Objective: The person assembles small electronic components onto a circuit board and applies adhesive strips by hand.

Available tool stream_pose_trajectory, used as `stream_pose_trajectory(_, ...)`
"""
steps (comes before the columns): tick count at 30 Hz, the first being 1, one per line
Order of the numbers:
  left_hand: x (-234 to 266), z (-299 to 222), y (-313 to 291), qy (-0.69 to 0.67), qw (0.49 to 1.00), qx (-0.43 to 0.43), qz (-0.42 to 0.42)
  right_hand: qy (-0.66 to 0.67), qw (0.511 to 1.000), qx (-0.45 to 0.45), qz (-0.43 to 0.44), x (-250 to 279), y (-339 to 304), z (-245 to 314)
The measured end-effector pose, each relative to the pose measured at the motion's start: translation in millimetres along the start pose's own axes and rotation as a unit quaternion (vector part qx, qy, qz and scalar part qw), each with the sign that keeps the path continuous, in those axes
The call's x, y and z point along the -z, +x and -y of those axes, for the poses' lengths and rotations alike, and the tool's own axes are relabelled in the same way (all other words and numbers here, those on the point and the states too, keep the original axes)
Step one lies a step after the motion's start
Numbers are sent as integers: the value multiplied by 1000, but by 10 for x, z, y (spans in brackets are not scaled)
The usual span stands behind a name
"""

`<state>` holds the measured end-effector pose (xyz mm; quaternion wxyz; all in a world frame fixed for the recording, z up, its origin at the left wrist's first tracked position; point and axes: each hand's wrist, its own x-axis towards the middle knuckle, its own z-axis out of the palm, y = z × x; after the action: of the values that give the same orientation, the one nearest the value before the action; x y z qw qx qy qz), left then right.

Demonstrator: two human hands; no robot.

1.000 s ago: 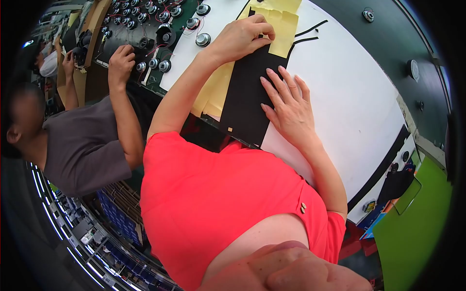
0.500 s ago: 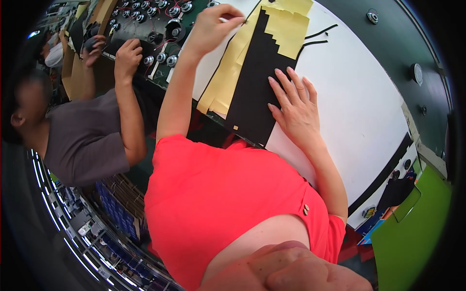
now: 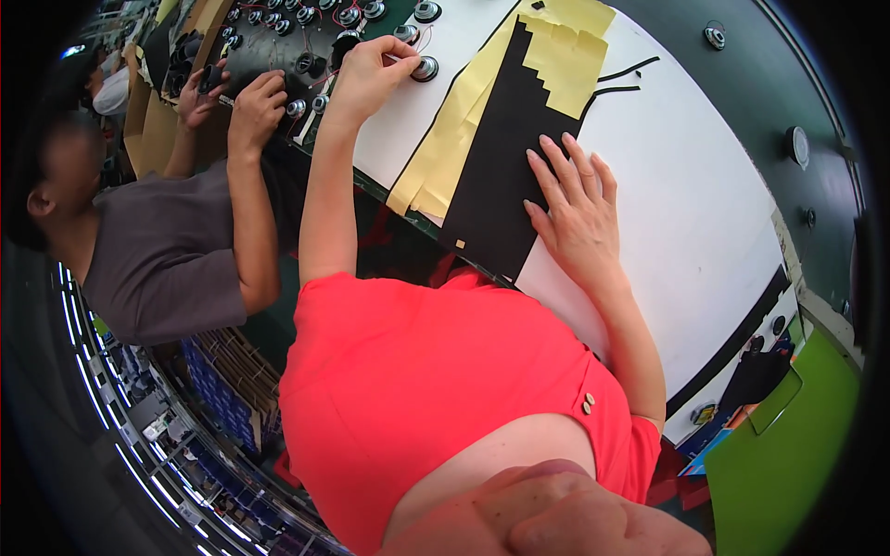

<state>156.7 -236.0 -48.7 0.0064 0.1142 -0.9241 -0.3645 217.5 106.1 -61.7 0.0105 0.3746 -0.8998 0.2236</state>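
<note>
My left hand (image 3: 371,79) reaches to the far left of the white board, fingers pinched together. Its fingertips meet the edge of a small round speaker (image 3: 425,69) with thin red wires. Whatever sits inside the pinch is too small or hidden to make out. Resting flat with fingers spread, my right hand (image 3: 582,208) lies at the right edge of a black sheet (image 3: 501,167). That sheet has a stepped edge at its far end, where yellow backing paper (image 3: 570,65) shows. More yellow paper (image 3: 436,157) lies along its left side.
Black strips (image 3: 626,76) lie right of the sheet on the white board (image 3: 677,222). Several wired speakers (image 3: 306,14) stand at the far left. A co-worker (image 3: 176,241) sits on my left, holding a dark round part (image 3: 211,78). A green panel (image 3: 788,445) is at the right.
My left hand has moved left, from the yellow paper's far edge to the speaker. The right hand stays on the sheet. The co-worker's far hand has shifted slightly, and the whole view has shifted a little.
</note>
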Motion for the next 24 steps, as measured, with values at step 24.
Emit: stream_pose_trajectory(24, -957, -1027, -1, 62, 955, -273, 101, 19, 999, -4, -30, -42, -76, -79)
